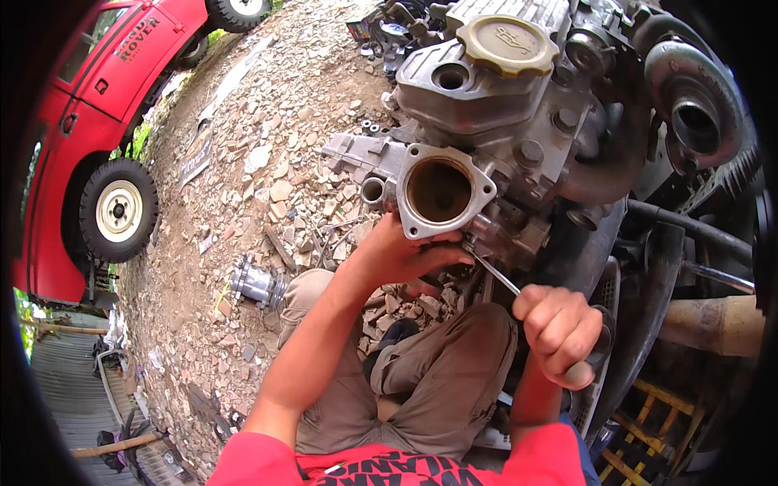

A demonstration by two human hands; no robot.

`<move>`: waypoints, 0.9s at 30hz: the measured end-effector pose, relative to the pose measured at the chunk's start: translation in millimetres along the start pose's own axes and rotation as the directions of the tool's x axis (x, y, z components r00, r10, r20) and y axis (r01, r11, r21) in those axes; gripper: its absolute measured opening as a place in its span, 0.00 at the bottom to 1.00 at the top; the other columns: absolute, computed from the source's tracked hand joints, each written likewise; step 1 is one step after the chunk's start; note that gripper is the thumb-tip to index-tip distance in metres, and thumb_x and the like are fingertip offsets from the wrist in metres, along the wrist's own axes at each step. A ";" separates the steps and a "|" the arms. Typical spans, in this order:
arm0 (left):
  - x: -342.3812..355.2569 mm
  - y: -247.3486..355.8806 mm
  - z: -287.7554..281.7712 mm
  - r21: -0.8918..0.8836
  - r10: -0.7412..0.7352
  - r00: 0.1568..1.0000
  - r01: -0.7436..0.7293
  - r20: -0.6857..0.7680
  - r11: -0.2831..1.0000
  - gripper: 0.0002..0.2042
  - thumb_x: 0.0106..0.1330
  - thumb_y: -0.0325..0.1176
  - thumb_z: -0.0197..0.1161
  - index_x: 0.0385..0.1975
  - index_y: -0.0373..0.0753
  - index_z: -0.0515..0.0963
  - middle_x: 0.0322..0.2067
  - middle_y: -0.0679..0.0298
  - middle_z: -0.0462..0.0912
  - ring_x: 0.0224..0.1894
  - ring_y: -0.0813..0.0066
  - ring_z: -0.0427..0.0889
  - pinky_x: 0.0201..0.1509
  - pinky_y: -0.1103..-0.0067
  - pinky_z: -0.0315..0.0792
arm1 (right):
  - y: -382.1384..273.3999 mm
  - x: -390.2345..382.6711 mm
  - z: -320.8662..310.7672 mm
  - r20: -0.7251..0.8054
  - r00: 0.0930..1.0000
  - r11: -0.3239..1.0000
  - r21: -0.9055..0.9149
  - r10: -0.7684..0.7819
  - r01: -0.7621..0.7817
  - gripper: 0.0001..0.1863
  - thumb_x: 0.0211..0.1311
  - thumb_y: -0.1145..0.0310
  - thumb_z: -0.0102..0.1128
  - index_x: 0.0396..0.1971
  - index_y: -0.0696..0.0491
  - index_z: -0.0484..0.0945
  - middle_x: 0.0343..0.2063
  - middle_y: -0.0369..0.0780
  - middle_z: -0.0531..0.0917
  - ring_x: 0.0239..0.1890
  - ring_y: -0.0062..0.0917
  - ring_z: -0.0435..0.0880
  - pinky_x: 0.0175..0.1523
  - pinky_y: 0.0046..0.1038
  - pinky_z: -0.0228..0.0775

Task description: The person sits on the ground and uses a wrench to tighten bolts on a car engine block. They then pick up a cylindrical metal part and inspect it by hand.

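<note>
A grey metal engine (474, 105) fills the upper right, topped by a yellowish oil filler cap (508, 45). At its front is a round opening in a triangular flange (439, 197) with bolt holes at its corners. My left hand (417, 253) reaches under this flange, thumb stretched along its lower edge; most of its fingers are hidden behind the metal. My right hand (559, 332) is closed round the end of a thin silver wrench (498, 274). The wrench's far end meets the engine just below the flange, beside my left thumb.
A turbocharger (695, 113) sits at the right of the engine. Dark pipes (689, 231) and a wooden pole (713, 326) lie beyond my right hand. Stony ground (251, 178) spreads leftward, with a silver cylindrical part (258, 285) near my knee. A red vehicle (73, 138) stands at the far left.
</note>
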State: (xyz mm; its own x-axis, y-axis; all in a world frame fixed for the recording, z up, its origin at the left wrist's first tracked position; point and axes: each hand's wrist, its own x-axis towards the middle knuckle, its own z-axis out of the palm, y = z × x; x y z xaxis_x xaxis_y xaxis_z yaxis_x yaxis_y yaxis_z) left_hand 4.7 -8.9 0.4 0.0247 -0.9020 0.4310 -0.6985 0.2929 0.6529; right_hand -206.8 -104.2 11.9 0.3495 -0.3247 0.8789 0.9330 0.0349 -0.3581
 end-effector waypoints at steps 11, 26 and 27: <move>2.7 5.6 0.1 -0.073 0.046 0.999 -0.046 -0.008 0.996 0.09 0.58 0.37 0.72 0.28 0.39 0.83 0.25 0.60 0.83 0.26 0.59 0.81 0.31 0.72 0.73 | -1.9 -15.6 2.4 -0.223 0.969 0.992 0.098 0.104 -0.084 0.33 0.72 0.44 0.46 0.07 0.46 0.60 0.03 0.27 0.59 0.05 0.18 0.53 0.21 0.26 0.45; 5.9 -7.6 5.3 -0.347 0.002 1.000 0.001 0.007 0.938 0.07 0.63 0.32 0.66 0.38 0.41 0.84 0.28 0.60 0.85 0.29 0.65 0.83 0.36 0.73 0.76 | 5.6 97.7 83.6 -0.281 0.735 0.553 -0.509 0.618 -0.659 0.22 0.73 0.64 0.55 0.17 0.59 0.74 0.12 0.27 0.68 0.18 0.07 0.62 0.20 0.18 0.50; 9.8 -8.9 7.8 -0.412 0.020 0.999 -0.007 0.027 0.911 0.08 0.62 0.32 0.67 0.39 0.41 0.84 0.31 0.59 0.85 0.33 0.62 0.83 0.39 0.72 0.76 | 7.3 103.6 83.3 -0.280 0.712 0.544 -0.487 0.644 -0.683 0.22 0.73 0.64 0.55 0.17 0.59 0.74 0.12 0.27 0.69 0.18 0.07 0.62 0.21 0.18 0.50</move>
State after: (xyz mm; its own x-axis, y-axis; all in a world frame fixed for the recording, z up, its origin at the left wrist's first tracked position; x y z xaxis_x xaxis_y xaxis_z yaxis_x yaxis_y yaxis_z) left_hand 5.5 -22.9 -6.0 -0.0082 -0.9042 0.4270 -0.3421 0.4038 0.8485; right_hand -156.7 -58.9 126.6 0.8257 -0.4731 0.3073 0.2274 -0.2195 -0.9487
